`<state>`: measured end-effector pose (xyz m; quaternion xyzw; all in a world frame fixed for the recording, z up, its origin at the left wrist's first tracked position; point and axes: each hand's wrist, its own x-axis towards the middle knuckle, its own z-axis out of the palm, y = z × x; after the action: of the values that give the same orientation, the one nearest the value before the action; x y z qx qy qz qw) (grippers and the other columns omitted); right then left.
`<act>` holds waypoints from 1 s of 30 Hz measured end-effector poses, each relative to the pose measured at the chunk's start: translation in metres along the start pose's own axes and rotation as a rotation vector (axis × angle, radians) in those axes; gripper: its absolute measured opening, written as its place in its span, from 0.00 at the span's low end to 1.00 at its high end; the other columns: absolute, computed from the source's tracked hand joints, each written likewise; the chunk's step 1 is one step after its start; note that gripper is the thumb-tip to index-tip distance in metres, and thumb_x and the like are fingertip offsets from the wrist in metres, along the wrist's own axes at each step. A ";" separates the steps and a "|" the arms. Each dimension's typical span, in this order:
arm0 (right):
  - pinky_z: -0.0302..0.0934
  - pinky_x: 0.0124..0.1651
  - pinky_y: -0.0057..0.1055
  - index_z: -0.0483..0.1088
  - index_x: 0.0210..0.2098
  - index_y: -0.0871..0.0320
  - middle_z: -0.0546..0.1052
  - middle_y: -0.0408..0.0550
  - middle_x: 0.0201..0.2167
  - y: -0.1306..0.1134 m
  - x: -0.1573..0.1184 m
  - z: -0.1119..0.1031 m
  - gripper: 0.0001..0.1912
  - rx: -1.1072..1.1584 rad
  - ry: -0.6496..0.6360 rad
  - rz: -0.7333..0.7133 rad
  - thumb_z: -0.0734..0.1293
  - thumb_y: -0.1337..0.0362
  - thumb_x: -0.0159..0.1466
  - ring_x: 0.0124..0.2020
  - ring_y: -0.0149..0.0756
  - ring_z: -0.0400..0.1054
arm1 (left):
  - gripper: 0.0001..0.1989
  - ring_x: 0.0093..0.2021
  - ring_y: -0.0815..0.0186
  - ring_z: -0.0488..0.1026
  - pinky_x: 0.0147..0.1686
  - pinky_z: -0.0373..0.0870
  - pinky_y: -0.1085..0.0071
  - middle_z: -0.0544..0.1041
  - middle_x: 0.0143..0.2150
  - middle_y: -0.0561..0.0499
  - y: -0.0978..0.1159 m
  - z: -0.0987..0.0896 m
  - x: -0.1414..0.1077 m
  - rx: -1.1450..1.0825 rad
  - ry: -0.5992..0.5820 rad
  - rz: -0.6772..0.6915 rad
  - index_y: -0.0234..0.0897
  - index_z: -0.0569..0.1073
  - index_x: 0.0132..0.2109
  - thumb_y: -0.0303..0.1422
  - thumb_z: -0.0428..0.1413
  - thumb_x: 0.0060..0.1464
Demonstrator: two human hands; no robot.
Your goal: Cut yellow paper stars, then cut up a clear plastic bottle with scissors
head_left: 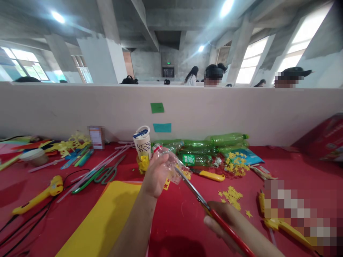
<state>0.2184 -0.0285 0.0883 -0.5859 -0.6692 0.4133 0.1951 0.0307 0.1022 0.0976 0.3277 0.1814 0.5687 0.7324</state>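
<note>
My left hand (pixel 155 175) is closed around a clear plastic bottle (pixel 171 162), its red neck end pointing up and left. My right hand (pixel 227 221) grips a pair of scissors (pixel 194 191) with long silver blades and red handles. The blade tips meet the lower right side of the bottle; whether they pierce it I cannot tell. Beneath the bottle, part of a yellow paper piece with star-shaped holes (pixel 166 184) shows. A yellow utility knife (pixel 211 175) lies just beyond the scissors.
Green plastic bottles (pixel 198 159) lie along the white partition (pixel 80 107). A paper cup (pixel 142 144) stands left of them. Yellow stars (pixel 232 196) are scattered at right. Yellow glue guns (pixel 40 196) flank me, with cords at left. Green scissors (pixel 108 173) lie beyond yellow sheets (pixel 107 214).
</note>
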 end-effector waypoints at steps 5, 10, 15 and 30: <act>0.43 0.21 0.23 0.56 0.24 0.56 0.61 0.39 0.20 -0.004 -0.001 0.002 0.29 0.014 0.040 0.001 0.56 0.35 0.60 0.20 0.26 0.53 | 0.09 0.34 0.67 0.70 0.39 0.69 0.67 0.72 0.34 0.51 -0.005 0.006 -0.004 0.012 -0.034 -0.044 0.38 0.69 0.42 0.30 0.57 0.51; 0.42 0.19 0.23 0.58 0.23 0.57 0.60 0.37 0.15 -0.008 0.002 0.008 0.27 0.092 0.043 0.138 0.60 0.39 0.60 0.17 0.25 0.54 | 0.10 0.35 0.67 0.70 0.39 0.68 0.68 0.73 0.33 0.52 -0.005 0.005 -0.002 -0.023 -0.018 -0.030 0.39 0.69 0.42 0.29 0.58 0.51; 0.42 0.19 0.23 0.56 0.22 0.56 0.59 0.37 0.14 -0.006 0.006 0.010 0.26 0.093 0.040 0.157 0.62 0.40 0.59 0.16 0.25 0.54 | 0.11 0.33 0.66 0.70 0.40 0.68 0.66 0.73 0.32 0.51 -0.004 0.003 0.000 -0.027 -0.035 -0.012 0.38 0.70 0.40 0.39 0.58 0.53; 0.41 0.19 0.23 0.55 0.23 0.56 0.58 0.36 0.15 -0.008 0.003 0.009 0.26 0.146 0.051 0.147 0.61 0.40 0.60 0.17 0.24 0.53 | 0.12 0.39 0.64 0.70 0.45 0.63 0.66 0.71 0.31 0.51 -0.009 0.014 -0.005 0.100 -0.034 0.051 0.38 0.71 0.38 0.42 0.53 0.57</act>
<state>0.2054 -0.0287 0.0887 -0.6279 -0.5874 0.4590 0.2236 0.0451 0.0926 0.1011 0.3781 0.1887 0.5718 0.7032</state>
